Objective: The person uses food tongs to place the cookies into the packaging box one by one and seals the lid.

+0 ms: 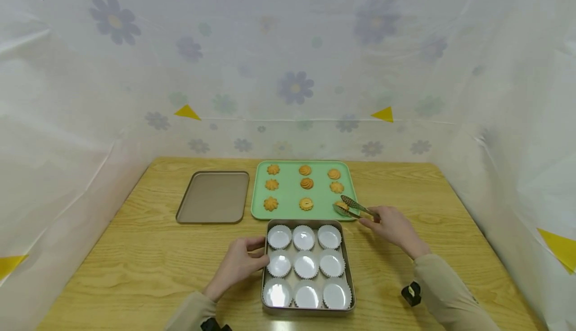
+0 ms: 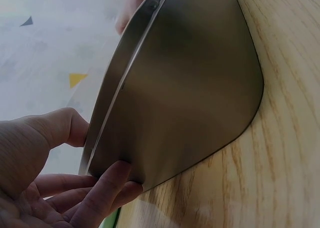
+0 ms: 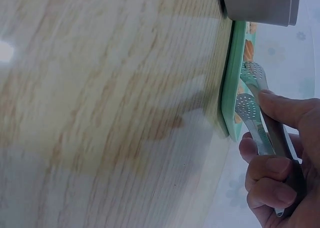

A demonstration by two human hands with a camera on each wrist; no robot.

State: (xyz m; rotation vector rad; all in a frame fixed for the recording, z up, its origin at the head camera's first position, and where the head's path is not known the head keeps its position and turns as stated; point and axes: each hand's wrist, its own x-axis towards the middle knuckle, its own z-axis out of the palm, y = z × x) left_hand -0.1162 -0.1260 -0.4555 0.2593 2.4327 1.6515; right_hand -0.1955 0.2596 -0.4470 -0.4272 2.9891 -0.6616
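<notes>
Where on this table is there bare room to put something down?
Bare wood lies left of the brown tray and right of the green tray, beyond the right hand. The middle is crowded: cookies, metal tin of paper cups, tongs, left hand.

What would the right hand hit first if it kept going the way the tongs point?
Probably the cookie at the near right corner of the green tray: the tongs in the right hand already have their tips around it, though actual contact is unclear.

Glossy metal tin, shiny perforated tongs, seemingly varnished wooden table.
</notes>
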